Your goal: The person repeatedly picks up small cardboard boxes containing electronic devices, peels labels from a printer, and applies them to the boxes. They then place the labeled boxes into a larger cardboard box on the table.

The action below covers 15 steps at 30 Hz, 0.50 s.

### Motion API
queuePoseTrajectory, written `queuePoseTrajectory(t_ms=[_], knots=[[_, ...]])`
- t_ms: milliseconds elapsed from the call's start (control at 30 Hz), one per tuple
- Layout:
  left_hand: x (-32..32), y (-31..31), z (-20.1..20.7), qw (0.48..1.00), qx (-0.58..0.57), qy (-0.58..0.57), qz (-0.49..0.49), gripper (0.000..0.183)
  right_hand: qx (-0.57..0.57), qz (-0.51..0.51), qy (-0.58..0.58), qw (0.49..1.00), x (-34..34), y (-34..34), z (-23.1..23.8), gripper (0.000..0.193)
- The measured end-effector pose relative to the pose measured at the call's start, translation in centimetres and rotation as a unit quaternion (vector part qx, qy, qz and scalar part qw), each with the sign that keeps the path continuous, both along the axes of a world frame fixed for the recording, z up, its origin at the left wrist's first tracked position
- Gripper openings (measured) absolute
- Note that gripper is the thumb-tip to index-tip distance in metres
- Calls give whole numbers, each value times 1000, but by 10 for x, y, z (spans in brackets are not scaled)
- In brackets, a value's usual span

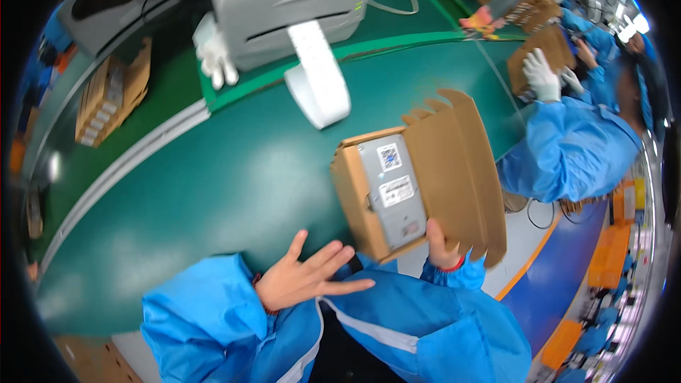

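One open carton (418, 177), right hand (441, 245) gripping, left hand (305, 276) apart

Open brown cardboard box (418, 177), held tilted above the green belt, its toothed lid flap swung out to the right. Inside lies a flat grey device (392, 191) with two white labels on its face, filling the tray. Box's lower edge is gripped from beneath; otherwise clear of the belt.

Left hand (308, 278) flat, fingers spread, free. Right hand (441, 245) raised, grip closed, thumb up. Both forearms blue-sleeved.
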<state>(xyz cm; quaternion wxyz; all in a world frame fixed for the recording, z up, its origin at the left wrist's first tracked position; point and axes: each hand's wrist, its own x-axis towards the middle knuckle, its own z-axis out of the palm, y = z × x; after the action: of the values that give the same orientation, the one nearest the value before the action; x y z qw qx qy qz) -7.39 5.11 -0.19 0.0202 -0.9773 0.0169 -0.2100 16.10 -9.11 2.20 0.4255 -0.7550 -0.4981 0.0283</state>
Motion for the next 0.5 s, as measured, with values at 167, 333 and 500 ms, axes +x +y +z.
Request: queuePoseTrajectory(t_ms=[167, 333, 500], knots=[[-21, -12, -22, 975, -81, -194, 74, 56, 99, 179, 27, 979, -53, 50, 18, 21], [-40, 23, -6, 968, 95, -221, -68, 54, 103, 296, -41, 949, -57, 64, 27, 28], [-32, 25, -11, 935, 180, -300, -62, 56, 49, 330, -5, 943, -60, 72, 36, 31]])
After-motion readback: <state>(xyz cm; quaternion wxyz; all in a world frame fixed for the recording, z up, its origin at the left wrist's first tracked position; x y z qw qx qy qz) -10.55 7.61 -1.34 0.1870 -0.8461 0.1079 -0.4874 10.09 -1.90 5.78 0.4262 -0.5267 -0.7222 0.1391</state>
